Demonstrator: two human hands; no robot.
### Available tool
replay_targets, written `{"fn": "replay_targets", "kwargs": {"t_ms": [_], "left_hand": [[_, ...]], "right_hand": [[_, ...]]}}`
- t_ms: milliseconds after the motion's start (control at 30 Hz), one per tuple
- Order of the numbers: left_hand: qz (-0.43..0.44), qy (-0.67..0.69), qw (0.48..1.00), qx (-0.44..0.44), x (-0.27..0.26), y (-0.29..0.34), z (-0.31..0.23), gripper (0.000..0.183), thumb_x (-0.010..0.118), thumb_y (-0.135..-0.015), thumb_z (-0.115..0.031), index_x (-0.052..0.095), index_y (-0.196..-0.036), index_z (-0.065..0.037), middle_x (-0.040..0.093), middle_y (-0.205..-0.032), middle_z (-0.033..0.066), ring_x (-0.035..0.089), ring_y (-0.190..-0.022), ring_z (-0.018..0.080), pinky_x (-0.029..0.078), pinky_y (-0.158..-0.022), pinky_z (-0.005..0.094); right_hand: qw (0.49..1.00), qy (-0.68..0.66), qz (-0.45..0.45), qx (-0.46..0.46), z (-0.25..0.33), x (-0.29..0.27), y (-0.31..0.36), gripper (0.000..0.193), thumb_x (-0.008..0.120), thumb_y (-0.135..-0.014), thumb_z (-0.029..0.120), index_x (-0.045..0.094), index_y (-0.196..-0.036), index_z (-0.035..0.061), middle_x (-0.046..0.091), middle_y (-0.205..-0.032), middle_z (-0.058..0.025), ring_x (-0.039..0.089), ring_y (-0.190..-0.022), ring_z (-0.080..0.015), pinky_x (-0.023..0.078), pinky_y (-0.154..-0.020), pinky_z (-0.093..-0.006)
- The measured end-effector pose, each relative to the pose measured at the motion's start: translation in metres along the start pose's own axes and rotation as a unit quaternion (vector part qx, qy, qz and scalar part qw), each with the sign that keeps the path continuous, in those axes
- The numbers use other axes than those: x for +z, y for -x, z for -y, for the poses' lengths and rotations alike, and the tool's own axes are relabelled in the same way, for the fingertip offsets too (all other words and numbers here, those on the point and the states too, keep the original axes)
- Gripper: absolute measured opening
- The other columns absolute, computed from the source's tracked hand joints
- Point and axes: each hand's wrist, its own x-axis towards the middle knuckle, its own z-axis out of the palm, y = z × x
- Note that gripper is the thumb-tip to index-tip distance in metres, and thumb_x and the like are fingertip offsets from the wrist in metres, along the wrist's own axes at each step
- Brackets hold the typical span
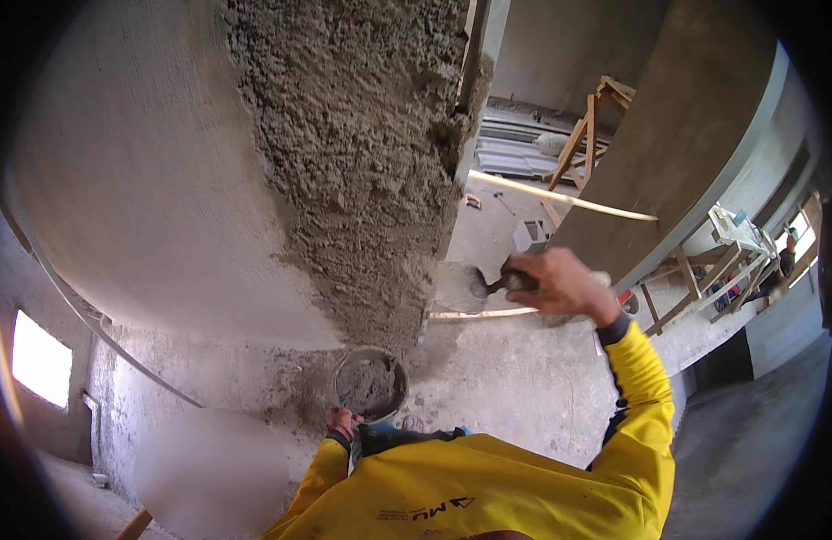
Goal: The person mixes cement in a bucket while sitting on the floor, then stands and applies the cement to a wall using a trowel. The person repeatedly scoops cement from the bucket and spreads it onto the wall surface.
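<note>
My right hand is closed around the handle of a pointed trowel. The trowel's blade points left, close to the edge of a wall strip covered in rough wet mortar. Low down by my body, my left hand grips the rim of a round bucket. Grey mortar lies inside the bucket, just below the foot of the rough strip. Smooth plaster covers the wall left of the strip.
A straight batten runs along the strip's upper right edge. Beyond the opening are a wooden trestle, a pale pole and a white box. Wooden scaffolding stands at right. A blurred round patch hides the lower left.
</note>
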Motion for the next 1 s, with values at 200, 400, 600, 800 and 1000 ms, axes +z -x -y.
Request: {"fn": "replay_targets", "kwargs": {"t_ms": [200, 400, 600, 800, 1000], "left_hand": [[0.013, 0.070, 0.996, -0.052, -0.026, -0.023, 0.018, 0.024, 0.045, -0.081, 0.000, 0.044, -0.105, -0.007, 0.049, -0.087, 0.0177, 0.050, -0.056, 0.0295, 0.045, -0.044, 0.0390], [0.029, 0.077, 0.995, -0.057, -0.014, -0.002, 0.016, 0.028, 0.045, -0.080, 0.000, 0.042, -0.108, -0.003, 0.053, -0.082, 0.0212, 0.053, -0.053, 0.0307, 0.049, -0.046, 0.0416], [0.033, 0.079, 0.995, -0.041, -0.041, 0.003, 0.018, 0.033, 0.044, -0.078, -0.001, 0.039, -0.111, 0.002, 0.057, -0.077, 0.0246, 0.057, -0.051, 0.0320, 0.052, -0.047, 0.0442], [-0.016, 0.113, 0.993, -0.027, -0.027, 0.021, 0.007, 0.032, 0.043, -0.075, 0.001, 0.041, -0.107, 0.007, 0.057, -0.075, 0.0250, 0.059, -0.051, 0.0338, 0.052, -0.046, 0.0434], [-0.042, 0.150, 0.988, -0.014, -0.033, 0.017, 0.007, 0.025, 0.043, -0.072, 0.003, 0.043, -0.095, 0.009, 0.056, -0.074, 0.0249, 0.059, -0.054, 0.0367, 0.051, -0.048, 0.0437]], "right_hand": [[0.957, -0.225, 0.158, -0.099, 0.001, -0.120, -0.025, 0.021, 0.067, -0.085, 0.021, 0.066, -0.093, 0.0012, 0.063, -0.071, -0.0039, 0.056, -0.060, -0.0100, 0.044, -0.054, -0.0250], [0.970, -0.225, 0.013, 0.094, -0.090, -0.145, -0.050, 0.018, 0.065, -0.084, 0.019, 0.063, -0.087, 0.0013, 0.055, -0.067, 0.0015, 0.053, -0.057, -0.0062, 0.042, -0.050, -0.0206], [0.966, -0.096, -0.223, 0.083, -0.058, -0.152, -0.047, 0.022, 0.068, -0.083, 0.017, 0.064, -0.095, -0.0020, 0.054, -0.067, 0.0025, 0.047, -0.056, -0.0068, 0.039, -0.051, -0.0226], [0.966, 0.190, -0.168, 0.052, -0.064, -0.056, -0.054, 0.027, 0.070, -0.080, 0.025, 0.068, -0.099, 0.0065, 0.068, -0.082, -0.0157, 0.065, -0.075, -0.0349, 0.051, -0.068, -0.0430], [0.956, 0.220, -0.163, 0.106, -0.060, -0.083, -0.070, 0.026, 0.071, -0.080, 0.024, 0.068, -0.099, 0.0053, 0.068, -0.081, -0.0159, 0.065, -0.074, -0.0341, 0.051, -0.068, -0.0425]]}}
